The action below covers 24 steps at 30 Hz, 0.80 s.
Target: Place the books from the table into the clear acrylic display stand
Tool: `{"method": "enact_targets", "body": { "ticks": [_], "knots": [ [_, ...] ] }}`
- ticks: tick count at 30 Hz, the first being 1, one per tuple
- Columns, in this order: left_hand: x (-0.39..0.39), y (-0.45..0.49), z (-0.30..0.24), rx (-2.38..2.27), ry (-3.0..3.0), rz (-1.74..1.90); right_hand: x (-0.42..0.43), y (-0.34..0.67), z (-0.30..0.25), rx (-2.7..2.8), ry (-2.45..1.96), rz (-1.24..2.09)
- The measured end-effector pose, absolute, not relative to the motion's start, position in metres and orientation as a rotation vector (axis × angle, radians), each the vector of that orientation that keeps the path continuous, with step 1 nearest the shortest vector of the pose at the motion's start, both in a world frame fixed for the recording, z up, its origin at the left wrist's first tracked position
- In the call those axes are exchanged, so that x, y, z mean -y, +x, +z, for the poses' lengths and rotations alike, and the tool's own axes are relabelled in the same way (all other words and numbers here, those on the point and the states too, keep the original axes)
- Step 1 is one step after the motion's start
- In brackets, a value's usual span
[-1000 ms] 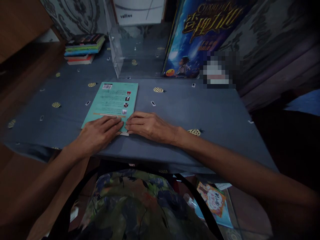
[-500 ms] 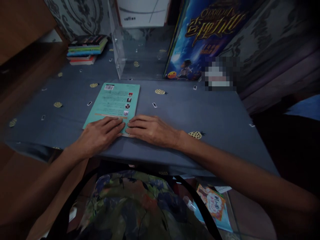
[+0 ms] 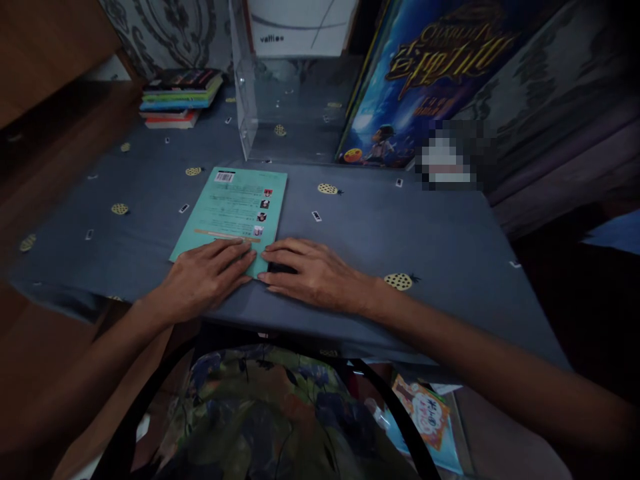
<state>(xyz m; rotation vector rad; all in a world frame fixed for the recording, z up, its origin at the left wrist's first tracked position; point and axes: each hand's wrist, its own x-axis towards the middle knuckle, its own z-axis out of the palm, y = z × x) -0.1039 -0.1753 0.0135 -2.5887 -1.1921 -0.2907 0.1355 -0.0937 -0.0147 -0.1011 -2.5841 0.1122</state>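
A teal book (image 3: 230,207) lies closed on the cloth-covered table, showing a barcode at its far left corner and small pictures along its right side. My left hand (image 3: 207,272) rests flat over the near part of the cover, fingers stretched out to the right. My right hand (image 3: 315,270) lies on the cloth at the book's near right corner, its fingertips touching the edge and its fingers slightly apart. Neither hand grips the book. The near left part of the book is hidden under my left hand.
A clear acrylic stand (image 3: 245,100) stands behind the book. To its right leans a large blue picture book (image 3: 390,120). A stack of books (image 3: 180,97) sits at the back left. Below the table's front edge, a bright packet (image 3: 425,417) shows at the right.
The view has shifted slightly, so the whole table appears a little further right and lower. My right hand's fingers have slid back from the cover towards the book's right edge.
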Motion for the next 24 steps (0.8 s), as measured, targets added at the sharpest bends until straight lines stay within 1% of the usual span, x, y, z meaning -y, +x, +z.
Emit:
{"method": "enact_targets", "body": {
  "ticks": [3, 8, 11, 18, 24],
  "knots": [
    [0.177, -0.107, 0.011, 1.167, -2.593, -0.322, 0.095, 0.135, -0.014, 2.565, -0.112, 0.087],
    [0.185, -0.113, 0.010, 1.084, -2.691, -0.275, 0.099, 0.136, -0.012, 2.545, -0.114, -0.002],
    [0.190, -0.110, 0.010, 1.121, -2.724, -0.346, 0.100, 0.136, -0.012, 2.526, -0.089, -0.027],
    [0.192, -0.102, 0.016, 1.260, -2.767, -0.463, 0.102, 0.135, -0.006, 2.541, -0.101, 0.066],
    [0.166, -0.120, 0.025, 1.309, -2.894, -0.425, 0.108, 0.137, -0.004, 2.545, -0.139, 0.194]
  ]
}}
